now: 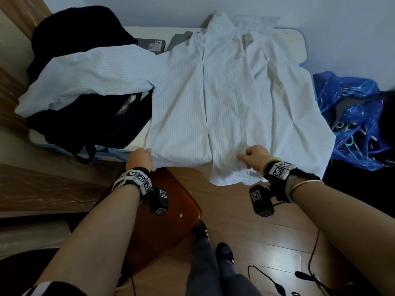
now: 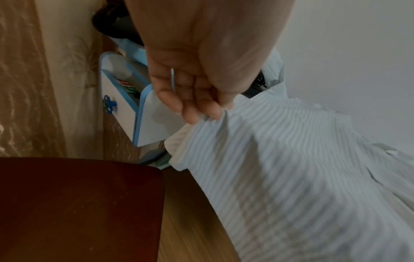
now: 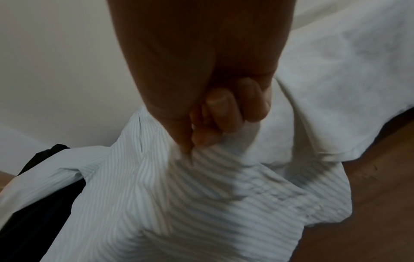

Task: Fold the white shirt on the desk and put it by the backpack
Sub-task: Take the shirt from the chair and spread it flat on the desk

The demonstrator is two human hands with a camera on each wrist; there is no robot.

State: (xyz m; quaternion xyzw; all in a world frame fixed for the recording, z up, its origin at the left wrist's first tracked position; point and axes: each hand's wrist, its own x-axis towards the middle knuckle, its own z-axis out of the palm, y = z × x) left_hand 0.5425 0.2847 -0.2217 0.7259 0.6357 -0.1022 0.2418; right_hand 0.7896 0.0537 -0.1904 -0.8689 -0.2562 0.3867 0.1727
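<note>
The white striped shirt [image 1: 213,99] lies spread front-up over the desk [image 1: 297,39], collar at the far side and hem hanging over the near edge. One sleeve [image 1: 89,73] drapes left across the black backpack [image 1: 85,116]. My left hand [image 1: 142,155] pinches the shirt's lower left hem corner [image 2: 215,117]. My right hand [image 1: 252,155] grips a bunch of the shirt's fabric [image 3: 201,150] near the hem, right of the placket; in the right wrist view its fingers [image 3: 215,109] curl into the cloth.
A brown wooden stool [image 1: 171,210] stands on the wood floor just under my left arm. A blue plastic bag [image 1: 354,116] sits to the right of the desk. A dark box [image 1: 154,45] and grey cloth [image 1: 181,38] lie behind the shirt. Cables [image 1: 312,263] trail on the floor.
</note>
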